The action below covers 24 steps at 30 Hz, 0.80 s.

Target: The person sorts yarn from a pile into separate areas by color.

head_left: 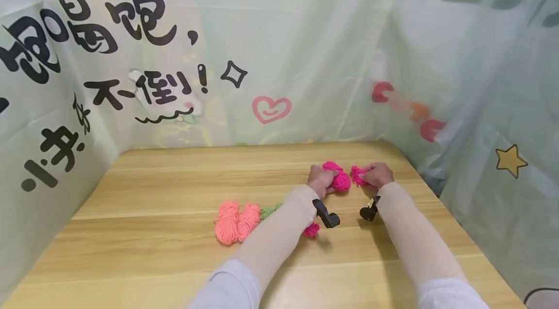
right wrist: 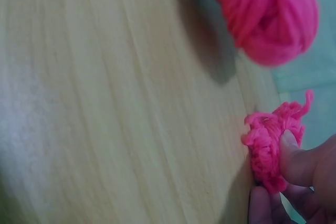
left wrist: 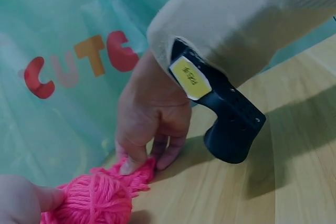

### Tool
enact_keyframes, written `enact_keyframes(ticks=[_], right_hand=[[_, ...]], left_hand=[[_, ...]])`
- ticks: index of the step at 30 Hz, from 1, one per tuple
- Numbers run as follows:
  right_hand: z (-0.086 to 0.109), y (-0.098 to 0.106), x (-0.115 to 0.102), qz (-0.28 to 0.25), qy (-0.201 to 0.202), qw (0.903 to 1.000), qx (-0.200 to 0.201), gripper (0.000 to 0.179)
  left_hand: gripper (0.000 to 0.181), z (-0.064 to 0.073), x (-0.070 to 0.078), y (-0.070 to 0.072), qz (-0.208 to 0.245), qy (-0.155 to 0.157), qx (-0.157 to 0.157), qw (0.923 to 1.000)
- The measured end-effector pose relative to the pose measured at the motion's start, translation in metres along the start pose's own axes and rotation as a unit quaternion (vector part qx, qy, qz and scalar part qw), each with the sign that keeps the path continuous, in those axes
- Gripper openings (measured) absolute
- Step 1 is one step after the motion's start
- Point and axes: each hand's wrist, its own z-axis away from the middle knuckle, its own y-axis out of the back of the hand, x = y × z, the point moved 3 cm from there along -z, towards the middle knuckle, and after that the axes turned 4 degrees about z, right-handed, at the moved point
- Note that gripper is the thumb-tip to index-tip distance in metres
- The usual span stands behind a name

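Observation:
My left hand (head_left: 320, 181) grips a hot-pink skein of yarn (head_left: 342, 182), tied round its middle, over the far right part of the table. Just to the right, my right hand (head_left: 380, 174) pinches a small crinkled piece of pink yarn work (right wrist: 265, 150) between thumb and fingers. That piece looks knitted or crocheted, with a short loose end sticking out at its top in the right wrist view. A narrow gap parts the two pink things in the head view. The left wrist view shows the left thumb (left wrist: 47, 199) pressed on the skein's side.
Two coral skeins (head_left: 238, 222) lie side by side at the table's middle. Green yarn (head_left: 267, 212) and another bit of pink yarn (head_left: 311, 230) show beside them, partly hidden by my left forearm. Printed curtains (head_left: 305, 56) stand round the wooden table (head_left: 144, 251).

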Motion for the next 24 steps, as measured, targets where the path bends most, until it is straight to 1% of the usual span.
enact_keyframes(ticks=[3, 6, 9, 11, 15, 19, 24], right_hand=[[-0.001, 0.001, 0.002, 0.003, -0.001, 1.0, -0.004, 0.028], [0.0, 0.002, 0.001, 0.01, 0.003, 0.9999, -0.001, 0.029], [0.001, 0.002, 0.001, 0.009, 0.004, 1.0, 0.0, 0.027], [0.002, 0.003, -0.001, 0.012, 0.011, 0.9999, 0.002, 0.025], [0.002, 0.002, 0.0, 0.0, 0.014, 0.9999, 0.0, 0.023], [0.002, 0.001, 0.003, -0.019, 0.009, 0.9998, -0.006, 0.024], [0.002, 0.0, 0.005, -0.033, 0.009, 0.9994, -0.003, 0.024]], left_hand=[[0.026, -0.003, -0.003, -0.006, -0.02, -0.008, 0.012, 0.9997], [0.03, -0.004, -0.002, -0.012, -0.024, -0.015, 0.024, 0.9993], [0.031, -0.004, -0.001, -0.016, -0.032, -0.021, 0.032, 0.9988], [0.029, -0.003, 0.001, -0.018, -0.04, -0.027, 0.035, 0.9982], [0.026, -0.003, 0.002, -0.017, -0.078, -0.05, 0.038, 0.995], [0.025, 0.0, 0.001, -0.013, -0.114, -0.059, 0.043, 0.9908], [0.023, 0.003, 0.001, -0.012, -0.154, -0.074, 0.045, 0.9843]])
